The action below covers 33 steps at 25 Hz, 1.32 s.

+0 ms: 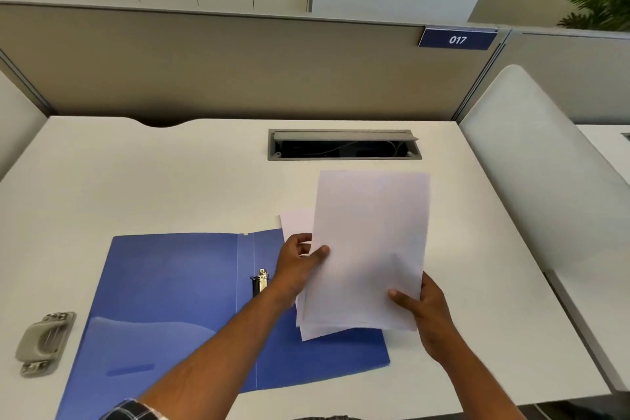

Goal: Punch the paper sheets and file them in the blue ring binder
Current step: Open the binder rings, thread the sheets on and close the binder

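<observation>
The blue ring binder (170, 293) lies open and flat on the white desk, its metal ring clip (261, 280) showing beside the spine. Both hands hold a stack of white paper sheets (368, 242) raised above the binder's right half. My left hand (298, 266) grips the stack's left edge, thumb on top. My right hand (422, 310) pinches the lower right corner. More white sheets (295, 222) lie underneath on the binder's right side, partly hidden. A grey hole punch (44, 343) sits on the desk left of the binder, away from both hands.
The white desk (153, 181) has an open grey cable tray (344, 145) at the back centre. A beige partition with a blue "017" sign (456, 39) stands behind. A white curved divider (531, 164) bounds the right side.
</observation>
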### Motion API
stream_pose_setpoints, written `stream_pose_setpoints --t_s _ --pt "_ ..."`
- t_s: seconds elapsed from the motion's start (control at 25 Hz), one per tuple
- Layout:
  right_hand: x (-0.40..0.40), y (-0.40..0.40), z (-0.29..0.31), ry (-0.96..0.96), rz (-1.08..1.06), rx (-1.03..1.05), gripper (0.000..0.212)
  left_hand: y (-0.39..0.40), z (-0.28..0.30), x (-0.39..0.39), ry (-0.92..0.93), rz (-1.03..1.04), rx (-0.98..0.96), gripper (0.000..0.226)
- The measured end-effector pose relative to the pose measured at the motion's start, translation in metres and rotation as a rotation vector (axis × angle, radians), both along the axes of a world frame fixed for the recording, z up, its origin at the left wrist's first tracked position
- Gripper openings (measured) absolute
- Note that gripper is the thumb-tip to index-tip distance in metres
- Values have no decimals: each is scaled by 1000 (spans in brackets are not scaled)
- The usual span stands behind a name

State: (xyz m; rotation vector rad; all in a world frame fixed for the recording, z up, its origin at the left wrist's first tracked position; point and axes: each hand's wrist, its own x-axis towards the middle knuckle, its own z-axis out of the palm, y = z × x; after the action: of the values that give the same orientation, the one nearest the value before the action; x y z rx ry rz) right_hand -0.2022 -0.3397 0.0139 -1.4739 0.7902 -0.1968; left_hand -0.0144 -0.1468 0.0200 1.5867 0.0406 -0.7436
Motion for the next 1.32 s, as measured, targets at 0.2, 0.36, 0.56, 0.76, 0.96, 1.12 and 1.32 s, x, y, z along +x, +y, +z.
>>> stream_pose_setpoints --t_s 0.2,0.36,0.56,0.76,0.96,1.12,1.32 --pt "27 -3 22 -67 30 -11 49 12 13 -2 -109 9 -96 46" --pt "43 4 36 -142 -9 -70 21 23 30 -5 -236 4 -104 34" --pt "46 6 53 -277 4 -53 33 38 52 -10 -352 -49 -166 39" --pt "58 24 55 -261 -110 -223 21 22 51 -25 -483 72 -15 47" --pt "59 33 55 -317 -130 -246 35 18 53 -24 -570 115 -56 35" --pt "57 34 39 -214 -101 -296 41 19 38 -25 -536 32 48 36" --pt "56 38 28 -180 -127 -322 51 22 31 -25 -500 33 69 34"
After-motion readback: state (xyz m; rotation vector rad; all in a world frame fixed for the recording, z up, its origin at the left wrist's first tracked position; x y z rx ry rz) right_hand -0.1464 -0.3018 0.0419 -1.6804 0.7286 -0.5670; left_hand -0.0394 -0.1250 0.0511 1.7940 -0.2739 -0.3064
